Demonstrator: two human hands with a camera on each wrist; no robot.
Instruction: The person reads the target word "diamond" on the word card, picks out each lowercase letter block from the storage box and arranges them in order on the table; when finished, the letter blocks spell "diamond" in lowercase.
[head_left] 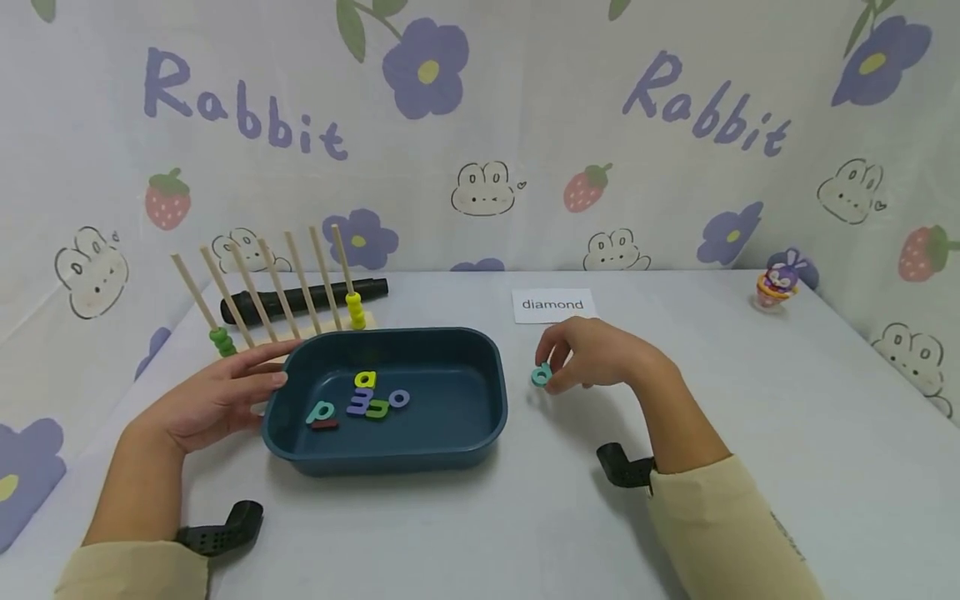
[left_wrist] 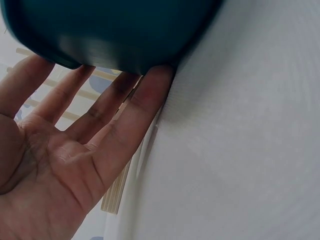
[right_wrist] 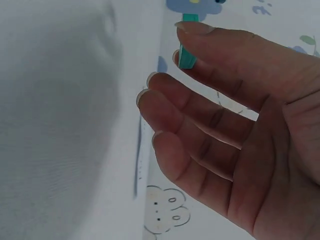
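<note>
A teal letter "d" (head_left: 541, 374) is pinched between the thumb and index finger of my right hand (head_left: 596, 354), just above the table. In the right wrist view the teal letter (right_wrist: 188, 42) shows edge-on, while the other fingers curve loosely. My left hand (head_left: 213, 400) touches the left end of a dark blue tray (head_left: 442, 367) with extended fingers. The left wrist view shows those fingers (left_wrist: 127, 117) against the tray's outer wall. Inside the tray lie a yellow "a" (head_left: 365, 380), purple "m" (head_left: 360, 403), green "n" (head_left: 377, 409), purple "o" (head_left: 400, 399), teal letter (head_left: 321, 412) and dark red bar (head_left: 325, 425).
A white card (head_left: 553, 306) reading "diamond" lies beyond the right hand. Behind the tray stands a rack of several wooden sticks (head_left: 296, 279) with green and yellow beads. A black tube-like object (head_left: 360, 289) lies behind it. A small purple rabbit toy (head_left: 777, 282) stands at back right.
</note>
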